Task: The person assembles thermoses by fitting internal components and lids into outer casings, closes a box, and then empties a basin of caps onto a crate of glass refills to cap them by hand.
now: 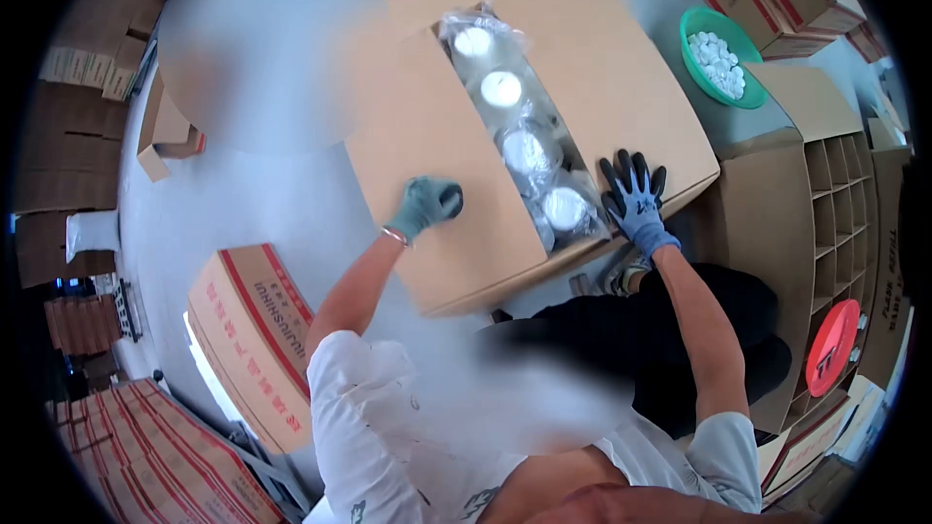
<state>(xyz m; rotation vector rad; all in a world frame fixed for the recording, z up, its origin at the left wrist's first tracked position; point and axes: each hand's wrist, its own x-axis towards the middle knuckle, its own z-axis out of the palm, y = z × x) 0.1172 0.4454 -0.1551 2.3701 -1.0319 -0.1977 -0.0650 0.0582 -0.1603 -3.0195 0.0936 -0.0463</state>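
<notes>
A large brown cardboard box [466, 223] lies in front of me with its two top flaps folded inward and a long gap between them. In that gap stand several round containers with pale lids [501, 89], partly wrapped in clear plastic [532, 150]. My left hand [427, 206], in a grey-green glove, rests curled on the left flap; whatever its fingers may hold is hidden. Over the near end of the right flap, beside the gap, my right hand [636, 199] lies with spread fingers in a blue and black glove.
A green basin [691, 66] of small white pieces stands at the upper right. Below it is an open carton with cardboard dividers [823, 218] and a red round object [832, 347]. A printed carton [254, 340] lies left; stacked cartons [160, 451] fill the lower left.
</notes>
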